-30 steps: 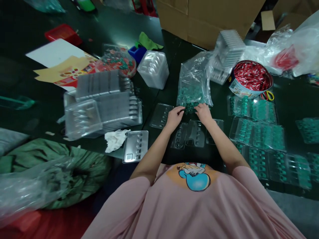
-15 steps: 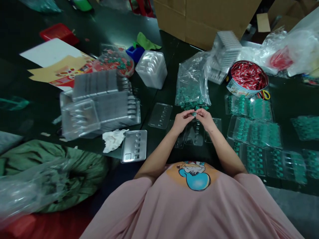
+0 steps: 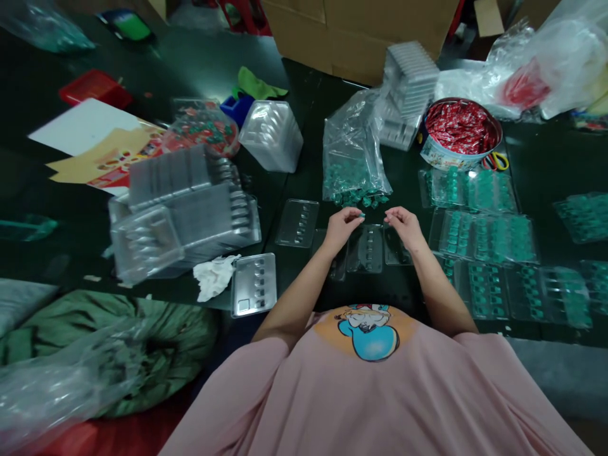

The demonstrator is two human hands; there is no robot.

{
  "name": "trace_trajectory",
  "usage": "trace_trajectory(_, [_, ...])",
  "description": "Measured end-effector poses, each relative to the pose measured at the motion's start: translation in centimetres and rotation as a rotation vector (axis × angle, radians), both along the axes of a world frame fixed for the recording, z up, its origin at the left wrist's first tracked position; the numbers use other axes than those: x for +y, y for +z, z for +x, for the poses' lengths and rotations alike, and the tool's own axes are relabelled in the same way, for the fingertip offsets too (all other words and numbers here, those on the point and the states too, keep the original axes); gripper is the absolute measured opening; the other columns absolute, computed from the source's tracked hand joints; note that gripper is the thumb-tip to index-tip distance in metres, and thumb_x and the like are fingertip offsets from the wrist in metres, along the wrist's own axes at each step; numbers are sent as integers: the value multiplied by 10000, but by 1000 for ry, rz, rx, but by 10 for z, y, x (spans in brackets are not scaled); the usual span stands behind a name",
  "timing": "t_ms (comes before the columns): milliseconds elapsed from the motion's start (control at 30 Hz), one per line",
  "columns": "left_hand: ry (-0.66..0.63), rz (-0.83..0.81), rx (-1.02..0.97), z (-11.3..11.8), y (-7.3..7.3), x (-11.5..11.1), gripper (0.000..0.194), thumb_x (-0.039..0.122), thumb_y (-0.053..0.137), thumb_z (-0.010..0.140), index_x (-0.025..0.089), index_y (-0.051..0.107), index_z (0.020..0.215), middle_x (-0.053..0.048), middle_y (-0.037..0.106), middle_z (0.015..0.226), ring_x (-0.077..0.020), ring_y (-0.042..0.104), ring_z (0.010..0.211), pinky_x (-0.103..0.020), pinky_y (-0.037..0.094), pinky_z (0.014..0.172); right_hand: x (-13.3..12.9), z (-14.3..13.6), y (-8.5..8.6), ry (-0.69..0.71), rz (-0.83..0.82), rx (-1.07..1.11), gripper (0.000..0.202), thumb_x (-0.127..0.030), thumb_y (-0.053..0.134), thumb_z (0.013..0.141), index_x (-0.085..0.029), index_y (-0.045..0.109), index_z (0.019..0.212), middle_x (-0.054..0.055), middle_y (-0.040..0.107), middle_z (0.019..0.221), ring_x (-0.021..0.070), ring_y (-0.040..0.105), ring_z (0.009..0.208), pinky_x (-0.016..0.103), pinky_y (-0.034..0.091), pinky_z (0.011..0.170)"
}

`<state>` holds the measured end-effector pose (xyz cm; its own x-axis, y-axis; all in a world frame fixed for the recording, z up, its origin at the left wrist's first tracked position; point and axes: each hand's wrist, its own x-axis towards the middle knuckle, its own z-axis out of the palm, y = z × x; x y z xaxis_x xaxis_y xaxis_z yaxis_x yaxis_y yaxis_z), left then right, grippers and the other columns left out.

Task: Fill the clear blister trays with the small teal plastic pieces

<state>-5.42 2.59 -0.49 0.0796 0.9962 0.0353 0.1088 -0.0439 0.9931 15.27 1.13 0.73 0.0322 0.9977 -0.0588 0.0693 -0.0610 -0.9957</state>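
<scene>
My left hand (image 3: 344, 228) is closed in a pinch, with a small green plastic piece (image 3: 361, 215) showing at its fingertips. To its right, my right hand (image 3: 403, 227) has thumb and fingers drawn together; whatever they hold, if anything, is too small to make out. Below and between the hands lies a clear plastic blister tray (image 3: 365, 250) with a row of small cavities. Another clear tray (image 3: 396, 247) is partly under my right hand. Just beyond my fingers, loose green pieces (image 3: 370, 199) spill from the mouth of a clear plastic bag (image 3: 354, 145).
Tall stacks of clear trays (image 3: 204, 212) stand at left, near a crumpled white tissue (image 3: 213, 277). Trays filled with green pieces (image 3: 489, 235) cover the right side. Behind them are a round tin (image 3: 449, 152) of red wrappers and scissors (image 3: 496, 161). A cardboard box (image 3: 361, 38) stands at the back.
My hands, which met at the fingertips over a small piece, have moved apart. The green piece now shows in my left hand. The camera view has shifted slightly.
</scene>
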Motion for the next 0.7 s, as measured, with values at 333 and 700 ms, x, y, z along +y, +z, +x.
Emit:
trace_trajectory(333, [-366,333,519,11,-4,-3,197,102,650,835,192,768,965,-72,745,1021,-189,701,959,-322,550,904,-10,16,-3,4,-10,-37,235,-399,633,791,-198,660,911,20,697,794,163,648,776,311,480,752])
trace_trajectory(700, [-401,362,584,13,-13,1,261,125,678,831,203,748,1070,-93,744,1062,-221,693,1017,-377,543,944,-13,39,-9,-73,149,-624,212,-272,547,866,-183,692,992,117,667,1005,258,624,942,427,497,893])
